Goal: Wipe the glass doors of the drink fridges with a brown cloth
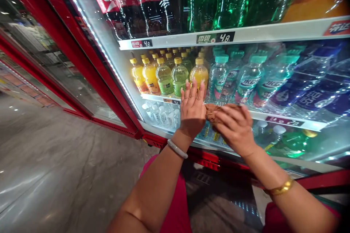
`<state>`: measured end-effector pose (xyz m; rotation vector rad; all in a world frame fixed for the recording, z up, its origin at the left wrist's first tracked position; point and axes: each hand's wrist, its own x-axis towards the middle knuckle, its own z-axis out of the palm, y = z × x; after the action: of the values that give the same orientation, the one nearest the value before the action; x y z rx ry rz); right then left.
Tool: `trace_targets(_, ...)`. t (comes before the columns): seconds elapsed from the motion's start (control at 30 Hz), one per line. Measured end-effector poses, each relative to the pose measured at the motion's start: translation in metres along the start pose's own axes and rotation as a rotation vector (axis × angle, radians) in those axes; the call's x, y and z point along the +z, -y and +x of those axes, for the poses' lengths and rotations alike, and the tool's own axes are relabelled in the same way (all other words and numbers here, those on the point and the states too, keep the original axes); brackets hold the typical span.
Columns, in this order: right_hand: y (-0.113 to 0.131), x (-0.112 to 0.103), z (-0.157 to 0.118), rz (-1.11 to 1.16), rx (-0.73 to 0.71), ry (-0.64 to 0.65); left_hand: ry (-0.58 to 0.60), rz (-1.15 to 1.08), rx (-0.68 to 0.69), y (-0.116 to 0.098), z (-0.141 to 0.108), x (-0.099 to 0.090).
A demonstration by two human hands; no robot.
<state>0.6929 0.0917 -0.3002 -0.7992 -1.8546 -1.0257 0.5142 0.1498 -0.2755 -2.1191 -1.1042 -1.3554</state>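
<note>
My left hand (192, 111) lies flat on the glass door of a red-framed drinks cooler, fingers spread and pointing up, in front of a yellow-capped orange bottle (199, 70). Just to its right, my right hand (234, 127) presses a crumpled brown cloth (212, 111) against the same glass, its fingers over the cloth and slightly blurred. Behind the glass, a white shelf edge (262, 115) runs at the height of both hands. Turquoise-capped water bottles (248, 80) stand behind it, above my right hand.
Large cola bottles (172, 3) and green bottles (235, 0) fill the upper shelf. The red door frame (109, 91) slants down at the left, beside a grey floor (54, 167). Small bottles (161, 114) lie on the lowest shelf. A red lower frame (216, 160) is beneath my hands.
</note>
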Motion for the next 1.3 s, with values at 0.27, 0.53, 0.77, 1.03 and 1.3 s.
trace_targets(0.27,-0.022,-0.01,0.008,-0.094,0.105,-0.173,-0.005,0.051,0.024,-0.004,-0.011,0.02)
trace_targets(0.53,-0.011,0.003,0.005,-0.014,0.015,-0.099,0.048,0.106,0.115,0.021,-0.014,0.008)
trace_targets(0.77,0.004,0.019,0.012,-0.033,0.073,-0.18,0.058,0.125,0.053,0.041,-0.022,-0.004)
trace_targets(1.03,0.027,0.033,0.038,0.003,0.115,-0.082,0.157,0.124,0.121,0.056,-0.027,-0.015)
trace_targets(1.3,0.067,0.064,0.043,-0.098,0.097,-0.088,0.307,0.163,0.022,0.055,-0.029,-0.055)
